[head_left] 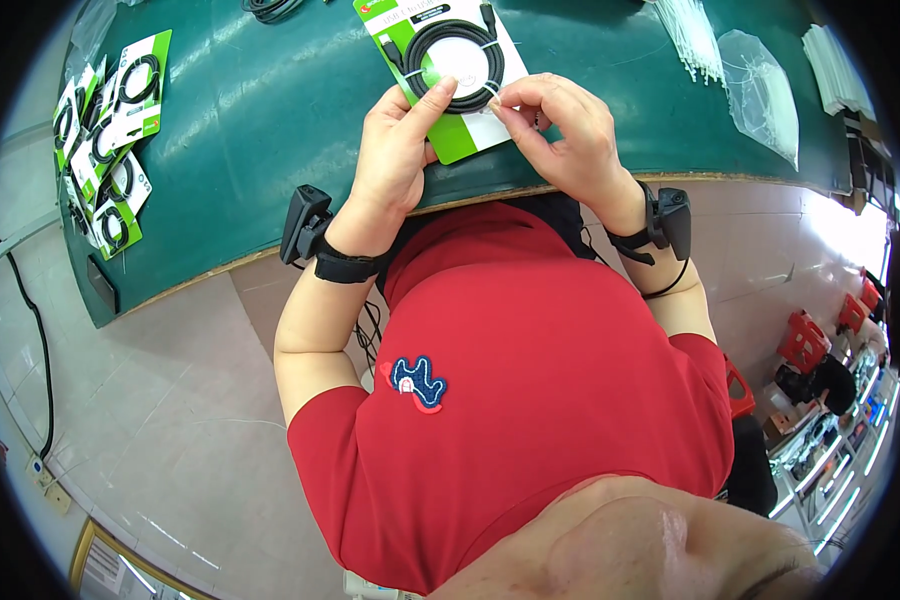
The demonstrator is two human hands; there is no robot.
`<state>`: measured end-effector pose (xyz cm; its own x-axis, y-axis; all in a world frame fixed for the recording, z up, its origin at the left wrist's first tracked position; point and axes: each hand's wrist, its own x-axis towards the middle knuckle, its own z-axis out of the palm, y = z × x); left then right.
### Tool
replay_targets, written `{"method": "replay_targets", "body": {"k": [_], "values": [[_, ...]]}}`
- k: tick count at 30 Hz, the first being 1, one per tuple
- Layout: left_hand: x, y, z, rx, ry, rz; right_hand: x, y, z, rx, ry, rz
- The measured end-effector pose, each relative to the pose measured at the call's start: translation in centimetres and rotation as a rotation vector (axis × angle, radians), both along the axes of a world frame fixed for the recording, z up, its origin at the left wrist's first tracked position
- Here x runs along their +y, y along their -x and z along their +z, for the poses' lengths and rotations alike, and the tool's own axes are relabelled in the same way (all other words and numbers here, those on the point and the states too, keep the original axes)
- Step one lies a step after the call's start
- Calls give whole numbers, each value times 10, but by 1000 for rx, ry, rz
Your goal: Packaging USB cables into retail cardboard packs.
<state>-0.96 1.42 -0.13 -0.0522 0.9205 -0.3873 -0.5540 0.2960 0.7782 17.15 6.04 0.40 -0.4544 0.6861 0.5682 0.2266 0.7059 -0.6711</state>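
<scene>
A green and white backing card lies near the table's front edge, with a black coiled cable on it. White ties hold the coil to the card at several places. My left hand grips the card's left lower edge, thumb pressed on top by the coil. At the coil's lower right, my right hand pinches the thin white cable tie between thumb and forefinger. The fingertips partly cover the tie, and the card's underside is hidden.
A pile of carded black cables lies on the left of the green table. White cable ties lie at the back right, beside a clear bag and another white bundle. A loose black cable sits at the far edge.
</scene>
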Motion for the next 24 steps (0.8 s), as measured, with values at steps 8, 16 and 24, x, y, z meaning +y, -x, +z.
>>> {"method": "replay_targets", "body": {"k": [8, 16, 24], "values": [[1, -1, 0, -3, -6, 9, 1, 0, -1, 13, -10, 2], [0, 0, -1, -6, -16, 7, 2, 1, -2, 8, -23, 12], [1, -3, -3, 2, -18, 4, 3, 4, -12, 44, -167, -59]]}}
